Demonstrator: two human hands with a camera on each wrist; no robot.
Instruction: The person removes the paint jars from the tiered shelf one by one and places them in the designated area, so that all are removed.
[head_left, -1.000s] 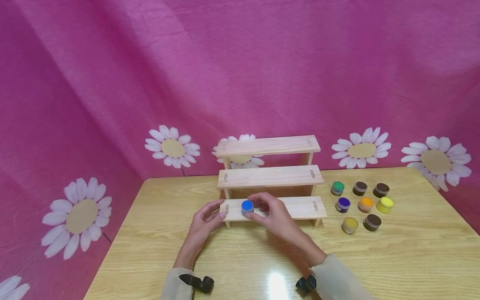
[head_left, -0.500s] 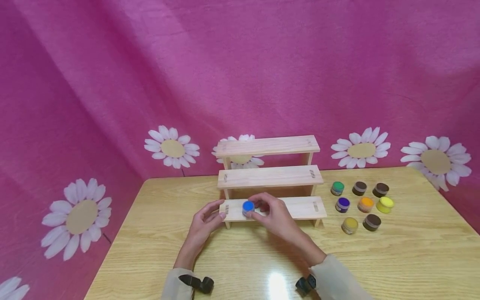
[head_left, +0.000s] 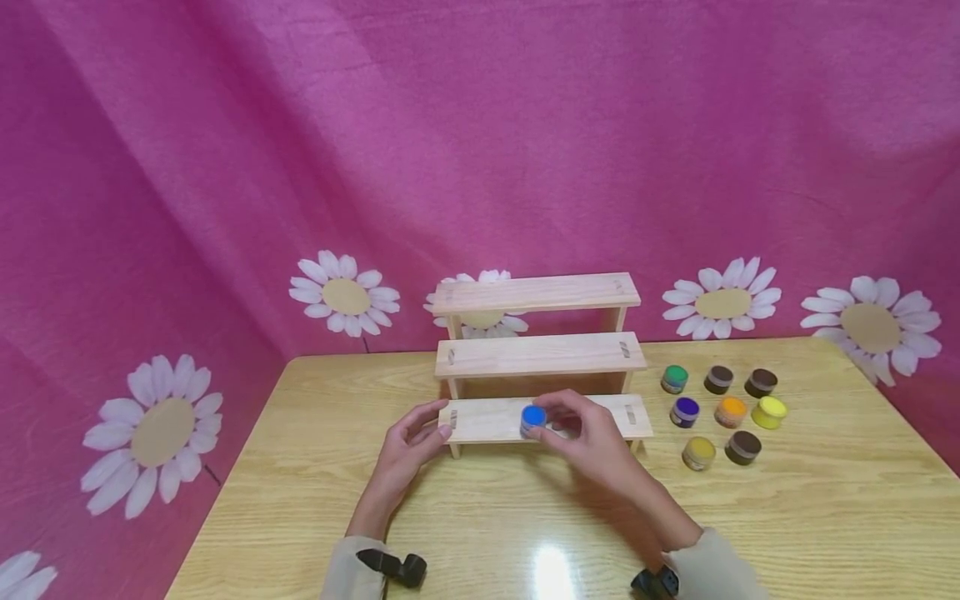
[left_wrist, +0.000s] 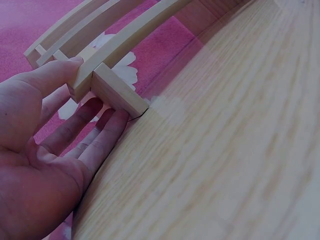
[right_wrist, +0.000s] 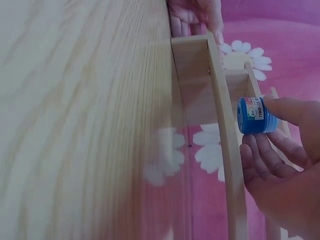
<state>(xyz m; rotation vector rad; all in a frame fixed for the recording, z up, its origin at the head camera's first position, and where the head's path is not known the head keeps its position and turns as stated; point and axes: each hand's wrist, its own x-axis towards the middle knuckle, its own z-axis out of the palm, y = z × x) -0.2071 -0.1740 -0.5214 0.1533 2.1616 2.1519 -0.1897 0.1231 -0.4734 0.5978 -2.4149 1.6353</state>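
Observation:
A small blue paint jar (head_left: 533, 418) is pinched between the thumb and fingers of my right hand (head_left: 600, 442), over the lowest step of a three-tier wooden display stand (head_left: 480, 423). The right wrist view shows the jar (right_wrist: 255, 115) upright relative to the plank, with a narrow gap seeming to lie under it. At the stand's left end, my left hand (head_left: 405, 450) holds the lowest step. In the left wrist view its thumb lies on the plank (left_wrist: 102, 60), while its fingers are curled by the side panel (left_wrist: 117, 90).
Right of the stand, several paint jars stand on the wooden table (head_left: 480, 517), among them green (head_left: 675, 379), purple (head_left: 685, 412), orange (head_left: 731, 412), yellow (head_left: 769, 412) and dark brown (head_left: 743, 447). A pink daisy-printed cloth (head_left: 480, 150) hangs behind.
My right hand has moved right along the lowest step with the blue paint jar, from near its left end toward the middle. The left hand stays put.

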